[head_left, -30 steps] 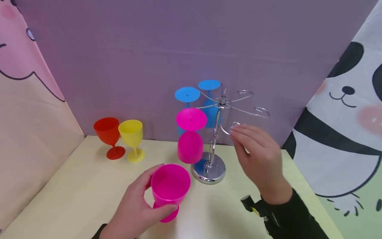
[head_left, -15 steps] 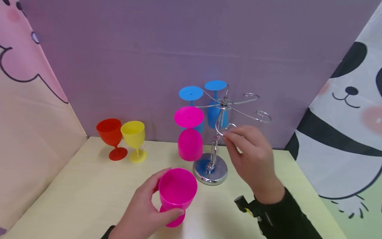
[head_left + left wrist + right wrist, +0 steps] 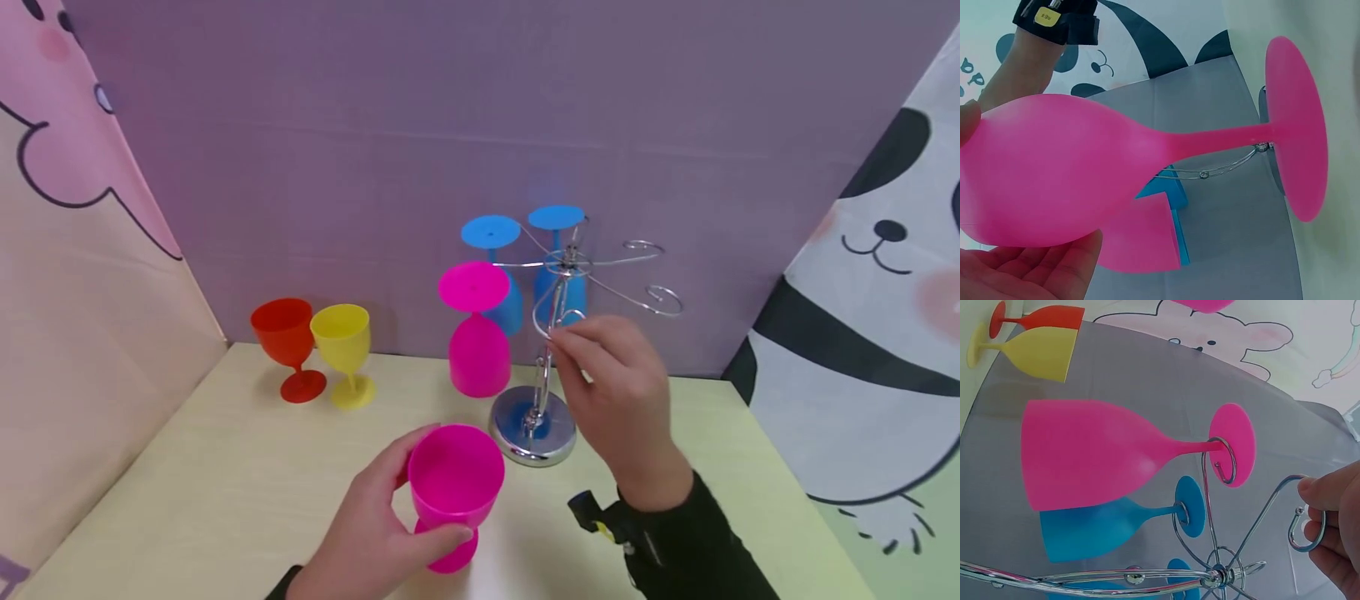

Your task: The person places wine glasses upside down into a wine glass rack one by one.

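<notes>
Cup (image 3: 456, 487), pink and upright, is held by the left hand (image 3: 378, 521) in front of the rack (image 3: 517, 429); the right hand (image 3: 618, 400) pinches a hook arm (image 3: 1259, 519). A light, steady pinch should spare the hanging cups (image 3: 480, 358) any swinging.

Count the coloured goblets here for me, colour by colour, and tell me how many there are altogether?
Pink: 2, one held pink goblet and one hanging pink goblet on the metal rack
Blue: 2, a front blue goblet and a back blue goblet, both hanging
Red: 1, a standing red goblet
Yellow: 1, a standing yellow goblet
Total: 6
</notes>
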Available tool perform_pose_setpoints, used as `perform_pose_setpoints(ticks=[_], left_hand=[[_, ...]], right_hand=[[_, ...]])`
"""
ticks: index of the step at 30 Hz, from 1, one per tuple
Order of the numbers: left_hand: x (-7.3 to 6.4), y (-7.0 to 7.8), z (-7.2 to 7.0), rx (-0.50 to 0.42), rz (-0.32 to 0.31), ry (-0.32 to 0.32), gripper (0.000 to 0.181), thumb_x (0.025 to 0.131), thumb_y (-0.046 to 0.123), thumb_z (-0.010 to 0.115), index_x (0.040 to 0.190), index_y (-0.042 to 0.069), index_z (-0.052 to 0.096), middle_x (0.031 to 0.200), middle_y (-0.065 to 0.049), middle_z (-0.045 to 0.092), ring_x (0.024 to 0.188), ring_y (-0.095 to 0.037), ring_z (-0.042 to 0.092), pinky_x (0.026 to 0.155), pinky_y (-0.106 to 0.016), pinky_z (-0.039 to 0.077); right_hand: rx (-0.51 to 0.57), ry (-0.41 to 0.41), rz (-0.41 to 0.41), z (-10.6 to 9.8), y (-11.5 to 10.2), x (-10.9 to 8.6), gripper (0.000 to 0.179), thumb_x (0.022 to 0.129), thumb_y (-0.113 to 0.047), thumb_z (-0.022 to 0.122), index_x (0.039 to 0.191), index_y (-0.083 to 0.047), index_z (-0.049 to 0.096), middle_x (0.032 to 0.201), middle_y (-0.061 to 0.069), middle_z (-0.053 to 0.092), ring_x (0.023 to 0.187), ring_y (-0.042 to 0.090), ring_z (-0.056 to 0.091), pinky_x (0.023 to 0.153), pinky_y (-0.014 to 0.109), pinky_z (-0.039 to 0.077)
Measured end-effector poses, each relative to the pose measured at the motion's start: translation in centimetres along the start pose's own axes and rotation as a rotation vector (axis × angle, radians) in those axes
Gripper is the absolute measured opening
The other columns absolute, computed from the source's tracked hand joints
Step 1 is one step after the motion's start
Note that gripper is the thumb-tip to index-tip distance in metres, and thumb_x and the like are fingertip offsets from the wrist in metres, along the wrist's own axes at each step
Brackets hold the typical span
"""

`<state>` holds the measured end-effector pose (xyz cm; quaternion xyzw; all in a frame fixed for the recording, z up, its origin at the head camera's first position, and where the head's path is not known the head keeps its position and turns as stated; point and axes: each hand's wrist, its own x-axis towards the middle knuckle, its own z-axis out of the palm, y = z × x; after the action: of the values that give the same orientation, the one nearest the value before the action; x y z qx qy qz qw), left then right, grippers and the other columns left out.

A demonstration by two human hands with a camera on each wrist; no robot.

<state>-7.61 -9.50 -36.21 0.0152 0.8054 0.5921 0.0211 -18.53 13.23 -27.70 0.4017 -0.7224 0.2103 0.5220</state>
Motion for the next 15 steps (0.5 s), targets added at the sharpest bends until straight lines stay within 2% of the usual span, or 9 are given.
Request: perform_pose_setpoints(ticks=[15], left_hand=[[-0.06,0.01,-0.03,0.013,0.008,0.0,0.094,0.061,0.058,0.085,0.141,0.034,0.041,0.128,0.015,0.053,0.123,-0.022,0.048,0.079,-0.034,0.058]], right_hand=[[-0.014,-0.018,0.003,0.56,-0.67,0.21,0.021,0.081,-0.008,0.078,0.099,0.001,0.075,0.091,0.013,0.07,0.088,0.025,0.064,0.073,0.041,0.058]])
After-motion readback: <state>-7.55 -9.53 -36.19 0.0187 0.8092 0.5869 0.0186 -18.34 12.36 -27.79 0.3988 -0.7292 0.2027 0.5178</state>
